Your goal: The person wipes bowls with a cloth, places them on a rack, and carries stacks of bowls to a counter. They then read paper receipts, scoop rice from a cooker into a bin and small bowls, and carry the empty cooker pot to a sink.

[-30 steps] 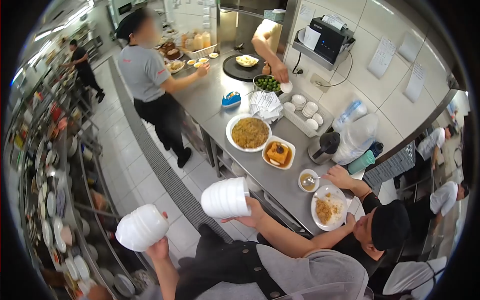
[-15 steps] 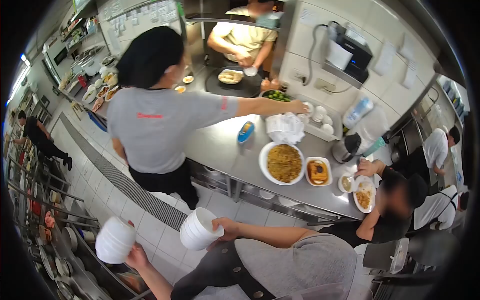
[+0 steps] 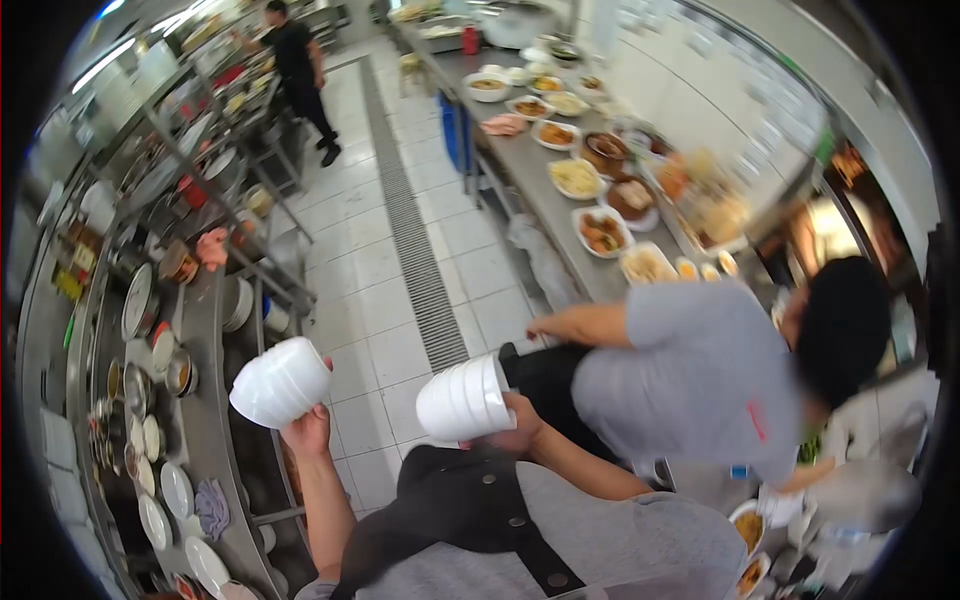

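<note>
Two stacks of nested white bowls are held in front of my body. My left hand (image 3: 308, 430) grips the left stack of white bowls (image 3: 283, 383) from below and behind, with the stack tipped on its side. Around the open end of the right stack of white bowls (image 3: 460, 400) my right hand (image 3: 512, 425) is closed, and that stack also lies nearly sideways. Fingers of both hands are partly hidden by the bowls. The two stacks are apart from each other, over the tiled floor.
A co-worker in a grey shirt (image 3: 690, 370) stands close on my right, at a steel counter (image 3: 540, 190) with several filled dishes. Steel shelving (image 3: 225, 440) with plates and pans runs along the left. A drain grate (image 3: 410, 240) crosses the floor towards a person in black (image 3: 292, 75).
My view has swung left, from the serving counter to the aisle and left shelving. Both bowl stacks are still in my hands. The grey-shirted co-worker now appears on the right.
</note>
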A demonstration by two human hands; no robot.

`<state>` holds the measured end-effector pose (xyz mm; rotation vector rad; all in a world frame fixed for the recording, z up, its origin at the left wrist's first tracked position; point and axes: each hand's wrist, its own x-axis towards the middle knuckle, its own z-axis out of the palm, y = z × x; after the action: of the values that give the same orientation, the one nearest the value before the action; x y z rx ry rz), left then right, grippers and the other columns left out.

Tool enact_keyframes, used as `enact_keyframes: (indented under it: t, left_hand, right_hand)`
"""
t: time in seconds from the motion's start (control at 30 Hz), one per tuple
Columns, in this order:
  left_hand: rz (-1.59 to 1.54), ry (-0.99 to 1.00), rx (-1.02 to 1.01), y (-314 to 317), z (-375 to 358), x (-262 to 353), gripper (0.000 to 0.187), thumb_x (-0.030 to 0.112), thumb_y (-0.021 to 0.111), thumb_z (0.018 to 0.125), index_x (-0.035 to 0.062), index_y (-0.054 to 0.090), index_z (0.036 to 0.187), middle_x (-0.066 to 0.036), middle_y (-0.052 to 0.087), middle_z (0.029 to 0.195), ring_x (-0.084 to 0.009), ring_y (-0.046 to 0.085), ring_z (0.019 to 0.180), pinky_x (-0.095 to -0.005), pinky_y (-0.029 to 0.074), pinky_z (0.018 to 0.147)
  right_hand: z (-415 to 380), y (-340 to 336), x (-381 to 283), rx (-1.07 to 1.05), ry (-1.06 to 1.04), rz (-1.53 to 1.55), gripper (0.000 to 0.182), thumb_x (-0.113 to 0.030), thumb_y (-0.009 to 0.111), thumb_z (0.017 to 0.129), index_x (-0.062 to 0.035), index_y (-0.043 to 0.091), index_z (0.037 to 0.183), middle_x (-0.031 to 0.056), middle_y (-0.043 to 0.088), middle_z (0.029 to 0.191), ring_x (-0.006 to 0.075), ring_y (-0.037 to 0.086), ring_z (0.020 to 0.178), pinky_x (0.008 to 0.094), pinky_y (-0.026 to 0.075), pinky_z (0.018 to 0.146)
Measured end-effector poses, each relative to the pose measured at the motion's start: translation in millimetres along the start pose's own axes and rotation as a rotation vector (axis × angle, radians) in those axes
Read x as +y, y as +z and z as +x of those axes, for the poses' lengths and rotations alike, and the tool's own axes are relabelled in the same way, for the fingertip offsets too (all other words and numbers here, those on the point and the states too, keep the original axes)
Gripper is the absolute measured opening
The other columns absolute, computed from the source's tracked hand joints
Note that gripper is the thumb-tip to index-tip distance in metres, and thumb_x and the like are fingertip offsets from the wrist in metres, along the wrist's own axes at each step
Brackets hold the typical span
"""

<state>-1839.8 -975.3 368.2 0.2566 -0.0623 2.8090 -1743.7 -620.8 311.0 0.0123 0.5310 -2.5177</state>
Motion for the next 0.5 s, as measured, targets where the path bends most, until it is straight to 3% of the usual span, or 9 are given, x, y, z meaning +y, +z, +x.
enact_keyframes:
  t: [0.07, 0.13, 0.27, 0.4, 0.47, 0.5]
  left_hand:
    - [-0.006, 0.075, 0.076, -12.3, 1.4, 43.9, 0.062, 0.039, 0.050, 0.099, 0.0142, 0.029, 0.151, -0.019, 0.016, 0.159, -0.0439, 0.006, 0.147, -0.0703, 0.048, 0.090]
    - [0.182, 0.217, 0.244, -39.7, 4.4, 92.1, 0.055, 0.041, 0.045, 0.101, 0.0139, 0.036, 0.148, -0.021, 0.033, 0.153, -0.0502, 0.031, 0.138, -0.0730, 0.048, 0.088]
    - [0.249, 0.292, 0.405, -91.8, 50.8, 155.8, 0.053, 0.039, 0.043, 0.101, 0.0141, 0.038, 0.147, -0.019, 0.038, 0.150, -0.0504, 0.043, 0.129, -0.0738, 0.047, 0.088]
    - [0.149, 0.163, 0.333, -118.6, 198.5, 190.7, 0.054, 0.041, 0.043, 0.100, 0.0143, 0.039, 0.147, -0.018, 0.039, 0.150, -0.0497, 0.042, 0.130, -0.0747, 0.048, 0.085]
    - [0.080, 0.074, 0.353, -133.6, 278.3, 207.3, 0.055, 0.043, 0.044, 0.100, 0.0140, 0.039, 0.146, -0.018, 0.040, 0.149, -0.0499, 0.043, 0.130, -0.0746, 0.049, 0.083]
    - [0.084, 0.013, 0.283, -140.7, 322.3, 212.0, 0.055, 0.044, 0.045, 0.100, 0.0150, 0.039, 0.146, -0.017, 0.038, 0.151, -0.0477, 0.040, 0.133, -0.0731, 0.048, 0.087]
  right_hand:
    - [61.1, 13.8, -35.4, 0.106, 0.000, 0.036, 0.058, -0.029, 0.051, 0.085, -0.0013, 0.047, 0.137, 0.0201, 0.059, 0.129, 0.0419, 0.058, 0.116, 0.0618, 0.050, 0.090]
    - [122.0, 1.8, -65.9, -0.001, -0.030, 0.028, 0.055, -0.034, 0.041, 0.095, -0.0025, 0.047, 0.140, 0.0203, 0.055, 0.135, 0.0441, 0.055, 0.120, 0.0643, 0.048, 0.090]
    - [235.9, -21.6, -122.6, 0.041, -0.170, -0.078, 0.064, -0.042, 0.047, 0.091, 0.0007, 0.045, 0.139, 0.0236, 0.056, 0.132, 0.0460, 0.059, 0.114, 0.0646, 0.052, 0.085]
    - [343.2, -8.4, -191.3, 0.129, -0.294, -0.086, 0.063, -0.039, 0.047, 0.090, 0.0032, 0.046, 0.137, 0.0255, 0.057, 0.129, 0.0466, 0.060, 0.110, 0.0654, 0.053, 0.082]
    - [384.0, -8.5, -227.9, 0.234, -0.267, -0.118, 0.076, -0.025, 0.052, 0.071, 0.0020, 0.039, 0.141, 0.0236, 0.053, 0.132, 0.0469, 0.055, 0.117, 0.0674, 0.049, 0.087]
    - [401.9, -16.8, -244.2, 0.232, -0.273, -0.130, 0.076, -0.024, 0.052, 0.071, 0.0018, 0.038, 0.141, 0.0237, 0.054, 0.131, 0.0474, 0.055, 0.116, 0.0671, 0.050, 0.086]
